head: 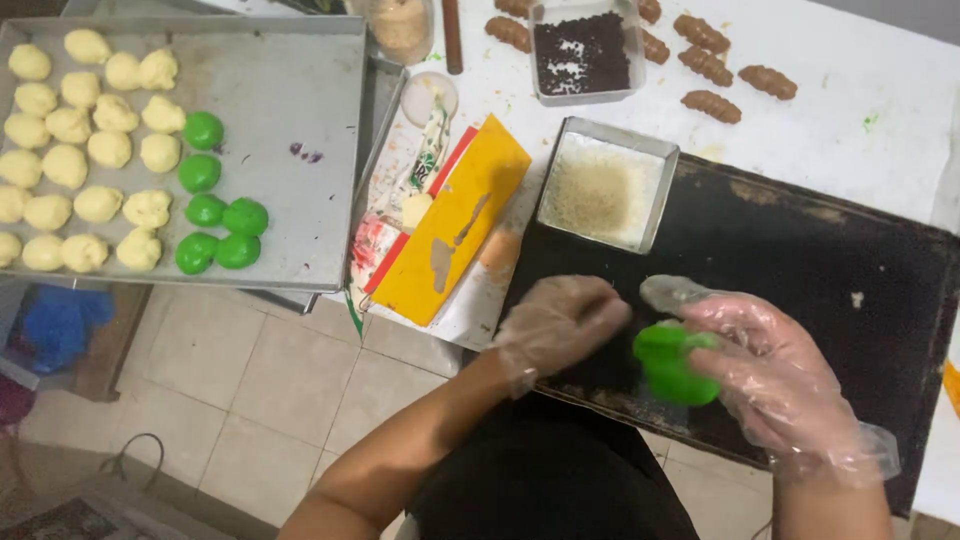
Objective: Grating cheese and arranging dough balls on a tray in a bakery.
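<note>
Both my hands wear thin clear plastic gloves and hover over a black baking tray. My right hand curls around a lump of bright green dough. My left hand is just left of the lump, fingers loosely bent and blurred, holding nothing that I can see. Behind the hands on the black tray stands a square metal tin of pale crumbs.
A large metal tray at the left holds several pale yellow dough balls and several green ones. A yellow package lies between the trays. A clear tub of dark sprinkles and brown rolled pieces lie on the white table beyond.
</note>
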